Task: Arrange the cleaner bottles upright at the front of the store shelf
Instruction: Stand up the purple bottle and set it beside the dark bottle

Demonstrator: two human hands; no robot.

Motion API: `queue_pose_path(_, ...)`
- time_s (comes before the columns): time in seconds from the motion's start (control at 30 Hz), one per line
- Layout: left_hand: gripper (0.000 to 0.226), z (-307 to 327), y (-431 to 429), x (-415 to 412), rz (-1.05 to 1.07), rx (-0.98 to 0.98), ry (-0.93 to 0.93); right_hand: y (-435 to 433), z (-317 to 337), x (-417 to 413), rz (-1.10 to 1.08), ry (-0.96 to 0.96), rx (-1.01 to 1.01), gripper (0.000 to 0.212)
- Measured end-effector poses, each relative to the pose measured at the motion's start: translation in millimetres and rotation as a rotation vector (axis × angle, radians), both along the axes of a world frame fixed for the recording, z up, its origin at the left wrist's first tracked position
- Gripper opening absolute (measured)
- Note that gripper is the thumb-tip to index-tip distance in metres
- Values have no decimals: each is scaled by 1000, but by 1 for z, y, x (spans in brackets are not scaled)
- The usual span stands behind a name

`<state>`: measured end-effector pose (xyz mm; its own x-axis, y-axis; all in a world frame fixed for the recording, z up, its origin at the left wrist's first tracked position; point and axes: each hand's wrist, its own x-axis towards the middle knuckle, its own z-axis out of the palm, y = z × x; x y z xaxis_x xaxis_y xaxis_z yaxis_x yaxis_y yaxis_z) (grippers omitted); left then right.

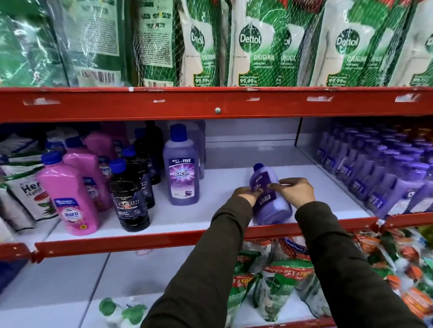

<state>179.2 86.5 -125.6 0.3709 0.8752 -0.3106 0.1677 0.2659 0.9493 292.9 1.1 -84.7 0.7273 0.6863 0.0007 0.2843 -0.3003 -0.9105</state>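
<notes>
Hands: left (247, 194), right (293, 191) gripping tilted purple bottle (269, 196) from both sides, arms extended.

Both arms in dark sleeves reach forward; left hand (248, 193) and right hand (293, 190) curled, fingertips nearly meeting, gripping.

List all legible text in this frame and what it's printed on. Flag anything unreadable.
"Dettol", "ORIGINAL", "99.99%": green refill pouches, top shelf.
"BUY 1 GET 1 FREE", "Bactin": upright purple bottle.
"Bactin": lying purple bottle, held by left hand and right hand.
"BACTIN", "Cleaner": black bottle.
"SHAKTI": pink bottle, blurred.
"Her", "Hand", cut off: white pouch.
Unreadable: barcodes, fine print, purple bottles at right, lower-shelf packs.
</notes>
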Motion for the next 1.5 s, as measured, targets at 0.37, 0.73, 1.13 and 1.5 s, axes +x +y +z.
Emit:
queue_pose_path(0.37, 33, 43, -31, -24, 95, -60, -321, -14, 6, 8, 95, 379, 254, 49)
queue_pose_path(0.73, 36, 53, -46, -137, 244, 273, -375, -21, 10, -100, 393, 385, 474, 57)
queue_pose_path(1.13, 36, 25, -34, -230, 367, 473, -345, 10, -9, -193, 525, 312, 519, 51)
queue_pose_path(1.5, 38, 10, -31, -221, 324, 452, -327, 5, -25, -198, 420, 209, 533, 43)
